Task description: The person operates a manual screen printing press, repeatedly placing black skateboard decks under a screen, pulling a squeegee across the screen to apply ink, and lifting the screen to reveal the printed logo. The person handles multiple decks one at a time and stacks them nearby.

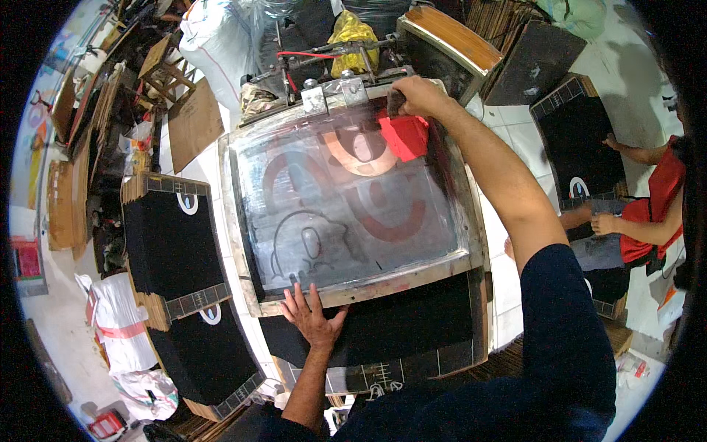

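Note:
A screen-printing frame [476,221] with a greyish translucent mesh is held in clamps along its far side. Curved shapes and a cartoon-like outline show in the mesh. At its far right corner my right hand [421,97] is closed around the dark grip of a red squeegee [405,138], whose red part rests on or just over the mesh. My left hand [311,315] lies with fingers spread on the near wooden edge of the frame, holding nothing. Under the frame is a black fabric panel [412,324] on a board; most of it is covered by the frame.
Stacked boards with black panels [173,243] stand at the left. More black panels [578,136] lie at the right, where another person in a red top [655,221] sits with hands near them. White sacks [213,44] and a wooden-topped box [453,37] stand behind.

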`<state>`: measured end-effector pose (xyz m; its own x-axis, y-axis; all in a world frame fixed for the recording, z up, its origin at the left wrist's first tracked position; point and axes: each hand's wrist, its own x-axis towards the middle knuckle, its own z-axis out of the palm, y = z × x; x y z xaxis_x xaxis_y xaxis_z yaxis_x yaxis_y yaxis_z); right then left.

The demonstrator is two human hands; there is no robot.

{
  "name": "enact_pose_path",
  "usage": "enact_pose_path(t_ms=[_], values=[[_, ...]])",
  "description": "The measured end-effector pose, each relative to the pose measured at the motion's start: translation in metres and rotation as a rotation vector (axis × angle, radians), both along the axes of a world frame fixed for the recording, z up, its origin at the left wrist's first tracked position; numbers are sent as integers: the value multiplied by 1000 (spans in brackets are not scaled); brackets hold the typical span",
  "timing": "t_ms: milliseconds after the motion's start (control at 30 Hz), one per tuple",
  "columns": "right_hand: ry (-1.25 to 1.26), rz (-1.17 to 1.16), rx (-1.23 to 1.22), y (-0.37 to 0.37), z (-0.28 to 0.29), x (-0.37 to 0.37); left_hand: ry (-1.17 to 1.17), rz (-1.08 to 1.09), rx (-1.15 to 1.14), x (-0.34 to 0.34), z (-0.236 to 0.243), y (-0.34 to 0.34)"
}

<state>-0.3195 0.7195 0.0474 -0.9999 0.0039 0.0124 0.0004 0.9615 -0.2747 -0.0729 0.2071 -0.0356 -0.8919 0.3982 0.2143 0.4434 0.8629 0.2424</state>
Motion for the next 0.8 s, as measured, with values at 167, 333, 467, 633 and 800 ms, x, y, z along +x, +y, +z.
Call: enact_pose_path(t_ms=[167, 333, 467, 633, 800], values=[[229, -140, 111, -11, -10, 9, -28, -4, -25, 0, 1, -3], [235, -94, 167, -30, -18, 55, -79, 22, -62, 1, -1, -3], [125, -56, 94, -29, -13, 87, -61, 16, -20, 1, -3, -3], [186, -118, 120, -10, -26, 28, -48, 10, -23, -1, -1, -3], [299, -99, 169, -21, -39, 49, -46, 13, -36, 0, 0, -3]])
